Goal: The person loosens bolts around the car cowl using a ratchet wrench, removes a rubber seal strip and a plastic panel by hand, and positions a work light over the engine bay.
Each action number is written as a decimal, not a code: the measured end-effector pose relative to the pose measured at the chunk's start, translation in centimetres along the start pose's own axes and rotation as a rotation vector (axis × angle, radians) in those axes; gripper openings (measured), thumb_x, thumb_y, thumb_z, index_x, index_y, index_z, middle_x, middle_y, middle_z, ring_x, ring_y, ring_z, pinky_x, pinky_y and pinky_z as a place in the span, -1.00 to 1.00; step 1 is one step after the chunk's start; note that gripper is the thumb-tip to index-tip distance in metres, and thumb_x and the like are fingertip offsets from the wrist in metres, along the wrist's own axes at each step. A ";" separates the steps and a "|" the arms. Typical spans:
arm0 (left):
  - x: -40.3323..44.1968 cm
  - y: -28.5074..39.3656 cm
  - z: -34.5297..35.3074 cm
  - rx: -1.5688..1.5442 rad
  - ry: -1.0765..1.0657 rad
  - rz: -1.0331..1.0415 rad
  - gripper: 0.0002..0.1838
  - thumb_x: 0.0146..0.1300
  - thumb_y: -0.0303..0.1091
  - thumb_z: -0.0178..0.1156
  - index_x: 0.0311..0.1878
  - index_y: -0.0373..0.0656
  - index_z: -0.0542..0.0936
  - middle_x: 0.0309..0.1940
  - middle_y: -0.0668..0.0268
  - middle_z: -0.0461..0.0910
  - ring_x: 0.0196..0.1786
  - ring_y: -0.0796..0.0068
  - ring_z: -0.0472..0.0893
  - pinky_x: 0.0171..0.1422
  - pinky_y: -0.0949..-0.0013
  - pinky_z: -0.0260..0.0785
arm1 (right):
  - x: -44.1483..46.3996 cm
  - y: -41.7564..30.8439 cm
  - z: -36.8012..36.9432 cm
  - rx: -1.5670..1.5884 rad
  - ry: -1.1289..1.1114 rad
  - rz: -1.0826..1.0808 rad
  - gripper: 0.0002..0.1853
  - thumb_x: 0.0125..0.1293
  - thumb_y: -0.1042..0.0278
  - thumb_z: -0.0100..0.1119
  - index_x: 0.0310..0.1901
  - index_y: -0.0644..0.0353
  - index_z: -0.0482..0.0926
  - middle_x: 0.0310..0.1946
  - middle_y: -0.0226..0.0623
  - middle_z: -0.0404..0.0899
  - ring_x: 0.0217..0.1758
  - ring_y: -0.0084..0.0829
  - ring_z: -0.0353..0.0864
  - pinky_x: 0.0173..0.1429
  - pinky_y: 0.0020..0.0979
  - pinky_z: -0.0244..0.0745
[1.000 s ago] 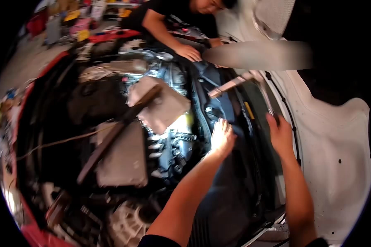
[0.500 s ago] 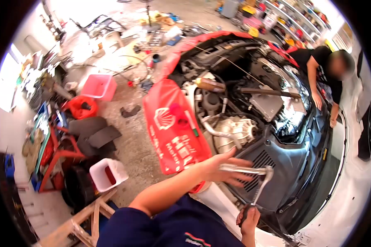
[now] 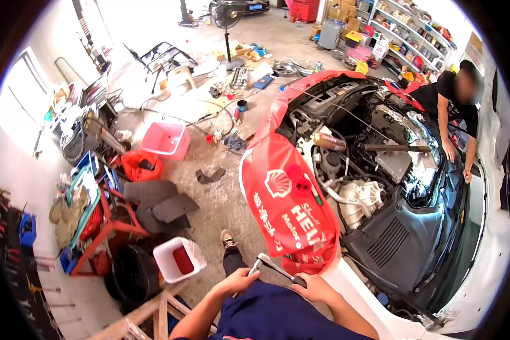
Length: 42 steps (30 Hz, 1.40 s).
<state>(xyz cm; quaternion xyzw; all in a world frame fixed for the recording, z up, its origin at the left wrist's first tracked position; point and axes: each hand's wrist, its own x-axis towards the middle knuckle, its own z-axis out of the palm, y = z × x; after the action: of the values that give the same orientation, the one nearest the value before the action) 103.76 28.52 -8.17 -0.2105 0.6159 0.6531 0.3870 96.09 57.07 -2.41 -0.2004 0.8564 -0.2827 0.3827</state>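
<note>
A ratchet wrench (image 3: 276,268) with a dark grip and a shiny metal shank lies across the front of my body. My right hand (image 3: 317,288) is closed around its dark handle. My left hand (image 3: 238,281) pinches the metal extension at the ratchet's head end. Both hands are low, near my dark blue shirt (image 3: 277,314). Just beyond them, a red fender cover (image 3: 286,209) with white lettering drapes over the car's side. The open engine bay (image 3: 351,147) lies to the right, with an aerosol can (image 3: 328,141) resting in it.
A co-worker (image 3: 456,102) leans over the far side of the car. On the floor to the left are a pink bin (image 3: 165,148), a white bucket (image 3: 195,258) and a wooden frame (image 3: 147,311). A standing fan (image 3: 228,45) and scattered parts lie beyond.
My hands and the ratchet have moved left from over the car to in front of my body. My left hand, open beside the extension before, has closed on it. The view has shifted left.
</note>
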 end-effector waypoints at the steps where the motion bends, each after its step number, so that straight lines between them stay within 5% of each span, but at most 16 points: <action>1: 0.0 0.3 -1.9 -0.164 -0.048 -0.021 -0.58 0.54 0.07 0.01 -0.33 -0.07 0.45 -0.60 0.50 0.33 -0.63 0.65 0.31 -0.60 0.43 0.19 | 2.1 -0.1 0.7 -0.026 -0.016 -0.010 -0.50 0.32 -0.04 0.26 0.11 0.18 0.56 -0.18 0.10 0.68 -0.05 0.10 0.68 0.02 -0.09 0.55; 3: 0.2 2.1 -6.1 -0.432 -0.186 -0.111 -0.61 0.59 0.00 -0.08 -0.38 0.02 0.33 -0.61 0.56 0.21 -0.65 0.68 0.18 -0.64 0.46 0.10 | 7.3 0.9 2.6 -0.066 0.039 -0.106 -0.53 0.33 -0.03 0.25 0.08 0.18 0.55 -0.12 0.10 0.66 -0.04 0.05 0.69 0.06 -0.11 0.56; 5: 0.3 4.2 -10.9 -0.409 -0.194 -0.100 -0.61 0.59 0.01 -0.08 -0.38 0.03 0.31 -0.60 0.57 0.17 -0.65 0.69 0.14 -0.65 0.48 0.06 | 12.6 -3.1 1.4 0.052 -0.154 0.033 -0.52 0.33 0.01 0.24 0.06 0.26 0.53 -0.09 0.15 0.66 0.06 0.02 0.65 0.11 -0.10 0.52; 12: 1.4 11.8 -28.3 -0.140 0.129 0.088 -0.57 0.56 0.01 -0.04 -0.34 -0.13 0.40 -0.58 0.44 0.36 -0.68 0.63 0.33 -0.64 0.43 0.21 | 32.8 -13.7 3.3 0.107 0.037 -0.098 -0.52 0.32 0.10 0.28 0.11 0.29 0.50 -0.07 0.11 0.63 0.08 0.03 0.63 0.13 -0.14 0.50; 17: 4.2 17.9 -39.9 -0.051 0.313 0.148 -0.56 0.55 -0.02 -0.01 -0.36 -0.18 0.44 -0.56 0.42 0.41 -0.61 0.59 0.39 -0.55 0.37 0.26 | 44.7 -19.7 1.3 0.170 0.142 -0.141 -0.41 0.34 0.14 0.23 0.30 0.30 0.39 0.26 0.09 0.46 0.35 0.02 0.45 0.39 -0.16 0.38; 21: 10.4 20.8 -47.6 0.208 0.481 0.269 -0.59 0.48 -0.05 0.06 -0.26 -0.27 0.49 -0.52 0.10 0.53 -0.44 0.11 0.56 -0.27 0.09 0.37 | 55.5 -21.3 -1.5 0.427 0.055 -0.011 -0.48 0.39 0.23 0.22 0.29 0.30 0.39 0.17 0.00 0.57 0.21 -0.20 0.62 0.27 -0.25 0.50; 22: 12.1 21.7 -49.3 0.261 0.525 0.220 -0.62 0.45 -0.06 0.09 -0.19 -0.26 0.53 -0.42 -0.06 0.59 -0.29 -0.15 0.60 -0.20 -0.03 0.38 | 59.0 -20.6 -1.8 0.555 0.013 0.034 -0.51 0.42 0.26 0.20 0.28 0.32 0.40 0.10 -0.05 0.61 0.13 -0.25 0.66 0.21 -0.30 0.54; 23: 13.8 23.0 -51.1 0.313 0.607 0.281 -0.66 0.45 -0.10 0.14 -0.23 -0.24 0.52 -0.59 0.12 0.48 -0.49 0.19 0.55 -0.34 0.15 0.35 | 63.1 -20.2 -2.3 0.580 -0.043 0.052 -0.53 0.48 0.21 0.14 0.29 0.28 0.39 0.10 -0.07 0.61 0.10 -0.26 0.67 0.16 -0.29 0.56; 25: 17.8 25.4 -55.3 0.354 0.608 0.138 -0.68 0.42 -0.09 0.17 -0.18 -0.22 0.54 -0.51 0.01 0.59 -0.39 -0.04 0.63 -0.28 0.05 0.40 | 70.9 -22.2 -4.7 0.876 -0.219 0.267 -0.47 0.53 0.04 0.06 0.35 0.22 0.33 0.10 -0.09 0.62 0.08 -0.23 0.67 0.11 -0.27 0.58; 26: 20.2 26.0 -57.6 0.417 0.588 0.086 -0.67 0.41 -0.08 0.18 -0.11 -0.19 0.56 -0.44 -0.04 0.63 -0.28 -0.15 0.65 -0.22 -0.04 0.44 | 74.5 -23.9 -6.4 1.002 -0.323 0.308 -0.36 0.57 -0.21 -0.20 0.35 0.21 0.27 0.06 -0.07 0.62 0.06 -0.24 0.68 0.09 -0.30 0.59; 29: 27.9 28.4 -63.6 0.603 0.591 0.033 -0.71 0.38 -0.12 0.16 -0.03 -0.14 0.56 -0.40 -0.04 0.66 -0.30 -0.12 0.67 -0.20 -0.09 0.49 | 86.2 -27.7 -9.5 1.614 -0.526 0.685 -0.20 0.47 -0.45 -0.32 0.35 0.15 0.32 0.09 -0.13 0.63 0.13 -0.11 0.63 0.23 0.00 0.48; 31: 32.4 30.1 -67.0 0.564 0.550 0.095 -0.72 0.37 -0.15 0.15 -0.01 -0.12 0.54 -0.38 -0.02 0.68 -0.30 -0.09 0.68 -0.21 -0.08 0.51 | 91.9 -28.4 -8.9 1.517 -0.487 0.708 -0.32 0.46 -0.42 -0.22 0.12 0.07 0.54 -0.08 -0.23 0.67 0.05 -0.14 0.65 0.21 0.05 0.44; 34: 39.1 30.6 -70.2 0.507 0.466 0.100 -0.62 0.38 -0.17 0.14 0.16 -0.15 0.53 -0.22 0.03 0.69 -0.21 -0.08 0.68 -0.14 -0.02 0.53 | 99.4 -27.8 -9.2 1.262 -0.227 0.896 -0.59 0.50 -0.17 0.00 -0.18 0.07 0.48 -0.36 -0.30 0.63 -0.20 -0.16 0.71 -0.02 0.07 0.53; 39: 45.6 29.8 -79.5 0.222 0.580 -0.036 -0.64 0.39 -0.15 0.15 0.03 -0.26 0.61 -0.04 -0.06 0.63 0.10 -0.07 0.59 0.18 0.04 0.45 | 114.4 -18.9 -8.5 1.058 -0.045 0.836 -0.72 0.43 0.11 0.18 -0.04 0.12 0.44 -0.38 -0.32 0.51 -0.39 -0.26 0.66 -0.30 -0.10 0.62; 41: 48.8 24.7 -85.4 0.167 0.820 -0.098 -0.70 0.35 -0.24 0.15 -0.06 -0.29 0.63 -0.11 -0.11 0.64 0.00 -0.14 0.62 0.14 0.01 0.47 | 121.5 -14.8 -7.5 0.802 0.044 0.630 -0.55 0.42 0.24 0.22 0.27 0.17 0.43 -0.33 -0.30 0.56 -0.44 -0.41 0.63 -0.35 -0.34 0.56; 42: 50.2 21.5 -89.4 0.244 0.946 -0.045 -0.74 0.33 -0.29 0.14 -0.09 -0.29 0.63 -0.16 -0.13 0.64 -0.06 -0.18 0.63 0.09 -0.03 0.48 | 125.4 -12.2 -6.8 0.525 0.033 0.478 -0.58 0.43 0.26 0.20 0.25 0.21 0.48 -0.24 -0.25 0.61 -0.48 -0.49 0.59 -0.39 -0.40 0.50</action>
<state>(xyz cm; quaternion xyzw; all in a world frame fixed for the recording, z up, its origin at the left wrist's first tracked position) 38.53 -44.31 -45.74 -0.4504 0.7916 0.4005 0.1005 13.82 -20.10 -58.89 0.1155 0.7834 -0.3987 0.4626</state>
